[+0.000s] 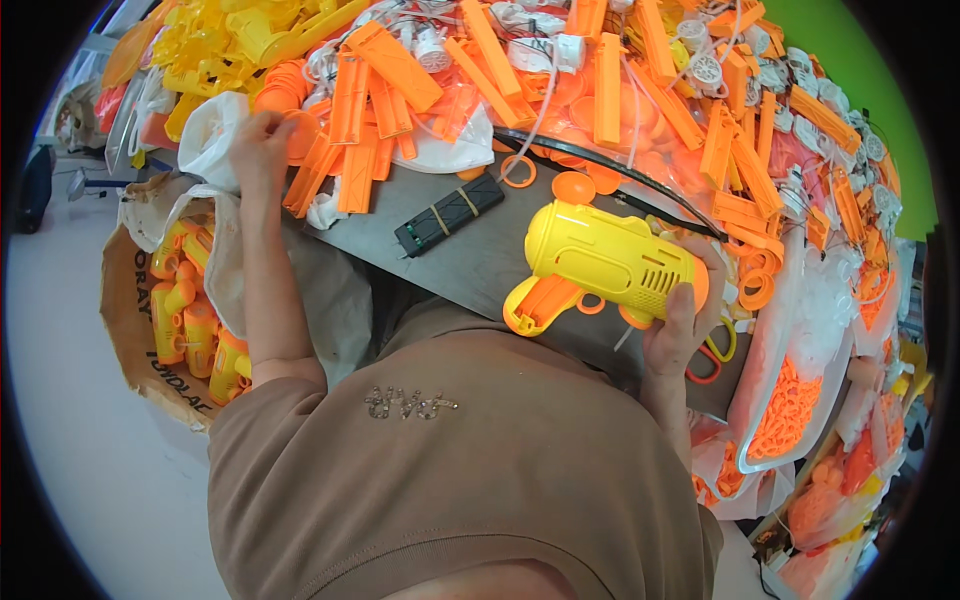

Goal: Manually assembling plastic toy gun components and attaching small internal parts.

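Observation:
My right hand (682, 315) is wrapped around the rear end of a yellow toy gun body (605, 255), held above the grey table (470, 280). The body has orange round ends and an orange inset in its handle, which points down and toward me. At the back left, my left hand (262, 150) reaches to the pile's edge, its fingers closed on an orange round cap (300, 136). Beside that hand are a stack of orange rings (282, 88) and a white bag (210, 140). Between my hands, a black rectangular battery tool bound with bands (450, 215) lies on the table.
Orange strip-shaped parts (390, 65), white motors and wires pile along the back. Yellow parts (240, 35) heap at the far left. A sack (125, 310) of yellow-orange toys stands at left. At right are scissors (715, 350) and a clear tub (750, 420) of small orange pieces.

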A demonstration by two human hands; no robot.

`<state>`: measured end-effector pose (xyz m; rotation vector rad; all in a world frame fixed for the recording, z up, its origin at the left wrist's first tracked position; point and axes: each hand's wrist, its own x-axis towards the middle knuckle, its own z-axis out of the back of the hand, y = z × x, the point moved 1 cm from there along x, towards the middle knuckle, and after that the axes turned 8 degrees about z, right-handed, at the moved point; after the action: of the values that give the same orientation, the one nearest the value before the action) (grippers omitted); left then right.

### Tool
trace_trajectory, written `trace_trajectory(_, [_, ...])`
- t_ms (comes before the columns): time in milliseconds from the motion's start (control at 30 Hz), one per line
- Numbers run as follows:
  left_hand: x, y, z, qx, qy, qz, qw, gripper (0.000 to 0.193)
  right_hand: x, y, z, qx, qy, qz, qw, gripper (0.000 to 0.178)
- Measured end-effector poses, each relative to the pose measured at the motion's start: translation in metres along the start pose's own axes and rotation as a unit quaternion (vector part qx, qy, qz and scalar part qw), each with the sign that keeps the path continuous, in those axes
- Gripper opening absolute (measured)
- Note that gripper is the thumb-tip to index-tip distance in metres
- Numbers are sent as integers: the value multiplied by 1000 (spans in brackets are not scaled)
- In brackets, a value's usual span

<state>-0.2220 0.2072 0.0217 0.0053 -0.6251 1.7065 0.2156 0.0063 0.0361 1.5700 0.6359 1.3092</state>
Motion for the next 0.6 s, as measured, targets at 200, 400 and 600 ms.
trace_trajectory(200, [-20, -67, 36, -249, -228, -65, 939, 8, 8, 13, -10, 44, -102, -26, 993, 54])
trace_trajectory(400, [-120, -191, 19, -484, 71, -254, 835, 13, 0, 24, -19, 27, -118, 71, 990, 55])
trace_trajectory(600, [-146, -214, 8, -641, 304, -100, 698, 32, -8, 23, -14, -96, -85, 120, 984, 60])
